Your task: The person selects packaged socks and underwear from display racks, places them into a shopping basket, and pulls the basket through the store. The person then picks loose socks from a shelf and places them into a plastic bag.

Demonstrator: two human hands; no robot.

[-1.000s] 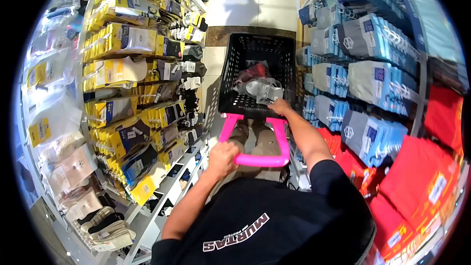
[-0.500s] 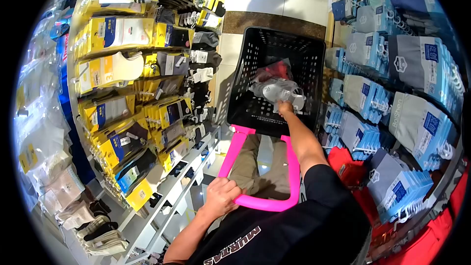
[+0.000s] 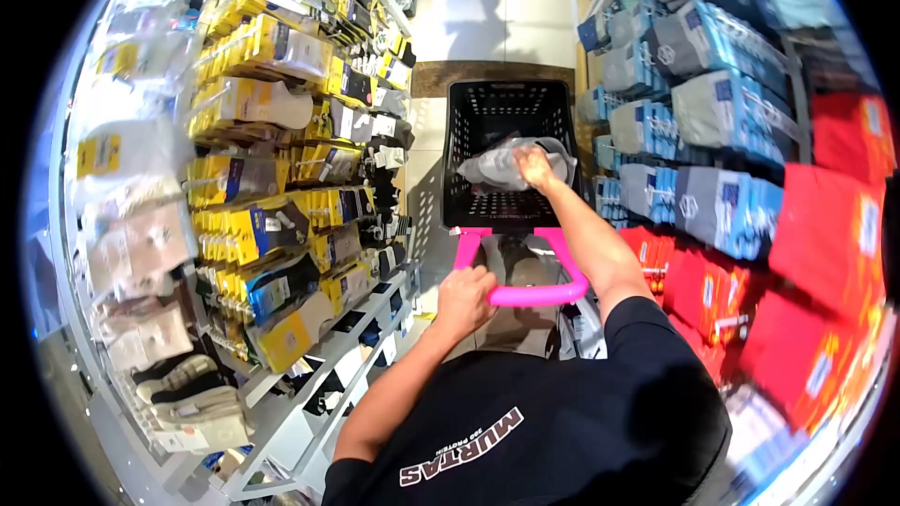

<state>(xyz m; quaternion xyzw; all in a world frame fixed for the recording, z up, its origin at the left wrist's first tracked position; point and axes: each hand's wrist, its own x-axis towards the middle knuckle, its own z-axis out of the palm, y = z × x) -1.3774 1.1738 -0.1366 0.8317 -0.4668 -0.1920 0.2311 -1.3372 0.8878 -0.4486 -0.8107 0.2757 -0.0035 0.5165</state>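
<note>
My left hand (image 3: 466, 302) is wrapped round the left side of the pink handle (image 3: 539, 296) of a black shopping basket cart (image 3: 506, 218). Inside the perforated basket lies a package in clear plastic (image 3: 497, 167), with grey and whitish contents that I cannot make out. My right hand (image 3: 534, 169) reaches over the basket's near rim and grips the plastic package, its fingers slightly blurred. A dark reddish thing beneath the package is mostly hidden.
Racks of socks in yellow packs (image 3: 267, 230) line the left side. On the right hang grey garments in blue packs (image 3: 717, 112) and red packs (image 3: 825, 225). A tiled floor (image 3: 539, 14) with a dark brown strip (image 3: 431, 78) runs ahead.
My view has tilted and shifted, so the basket appears smaller and the red packs show more. My right hand has moved across the plastic package, which now covers most of the reddish thing.
</note>
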